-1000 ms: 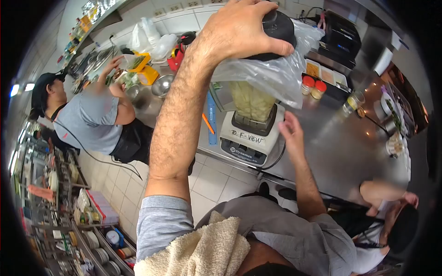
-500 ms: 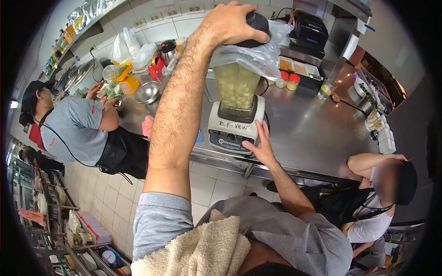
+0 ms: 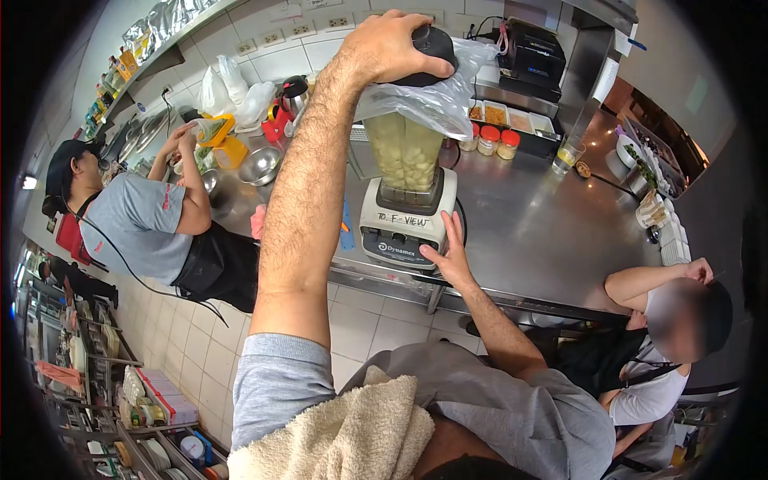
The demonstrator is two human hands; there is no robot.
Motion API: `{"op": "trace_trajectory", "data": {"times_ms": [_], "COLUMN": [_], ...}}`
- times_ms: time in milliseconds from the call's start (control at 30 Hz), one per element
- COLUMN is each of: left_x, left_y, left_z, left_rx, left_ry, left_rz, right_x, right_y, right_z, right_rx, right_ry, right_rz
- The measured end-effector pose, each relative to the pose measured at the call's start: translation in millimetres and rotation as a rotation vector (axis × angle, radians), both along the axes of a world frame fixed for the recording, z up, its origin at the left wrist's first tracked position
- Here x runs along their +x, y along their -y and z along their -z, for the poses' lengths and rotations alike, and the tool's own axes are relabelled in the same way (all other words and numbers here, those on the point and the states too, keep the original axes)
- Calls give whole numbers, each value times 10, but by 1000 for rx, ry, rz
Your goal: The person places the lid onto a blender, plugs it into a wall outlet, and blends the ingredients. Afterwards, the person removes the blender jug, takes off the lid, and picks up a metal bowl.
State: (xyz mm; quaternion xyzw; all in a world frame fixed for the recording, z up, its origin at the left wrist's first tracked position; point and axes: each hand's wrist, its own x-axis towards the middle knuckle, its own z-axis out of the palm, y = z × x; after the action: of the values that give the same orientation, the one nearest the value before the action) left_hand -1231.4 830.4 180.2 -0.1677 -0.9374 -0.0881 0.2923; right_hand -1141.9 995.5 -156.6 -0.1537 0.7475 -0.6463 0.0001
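Note:
My left hand [image 3: 392, 50] is closed over the black blender lid [image 3: 432, 58], pressing on top of the jar. A clear plastic bag [image 3: 424, 106] is spread between lid and jar and hangs over the rim. Inside the blender jar [image 3: 402, 152] are pale green chunks with liquid. The jar stands upright on a white blender base [image 3: 400, 218] marked "TO F-VIEW". My right hand [image 3: 453, 254] lies against the base's right front corner, fingers stretched and apart, thumb near the control panel [image 3: 396, 243].
Spice jars with red lids [image 3: 507, 145] and topping trays [image 3: 520, 120] stand behind on the steel counter [image 3: 528, 232]. A glass [image 3: 566, 156] is farther right. One co-worker [image 3: 144, 216] works at left beside a metal bowl [image 3: 260, 166]; another person [image 3: 664, 352] is at right.
The co-worker at left has raised both hands toward the yellow container. My view has shifted slightly. Both my hands keep their places on the lid and base.

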Motion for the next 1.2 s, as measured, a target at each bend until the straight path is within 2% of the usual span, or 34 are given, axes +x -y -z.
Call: {"op": "trace_trajectory", "data": {"times_ms": [33,100,200,333,500,733,833,933,1000,1200], "left_x": [99,250,186,178,175,163,149,141,140,135], "left_y": [-29,-78,-67,-65,-60,-47,-48,-42,-43,-44], "left_z": [-75,-239,-208,-197,-202,-192,-183,-175,-174,-192], "left_rx": [1,107,87,93,92,105,99,105,99,91], "left_ry": [2,182,160,167,182,179,151,158,141,168], "left_rz": [-3,95,89,94,93,92,103,84,88,78], "right_x": [-1,7,19,13,9,0,-15,-5,20,-25], "right_y": [8,23,15,-4,-74,-24,-22,-8,-13,-30], "right_z": [6,22,83,70,-96,-20,51,73,68,140], "right_rx": [1,-31,81,100,10,-38,24,-44,96,106], "right_ry": [2,4,-112,-111,56,60,-2,7,-111,-111], "right_rz": [-3,9,43,45,-37,-32,-11,-20,20,-10]}}
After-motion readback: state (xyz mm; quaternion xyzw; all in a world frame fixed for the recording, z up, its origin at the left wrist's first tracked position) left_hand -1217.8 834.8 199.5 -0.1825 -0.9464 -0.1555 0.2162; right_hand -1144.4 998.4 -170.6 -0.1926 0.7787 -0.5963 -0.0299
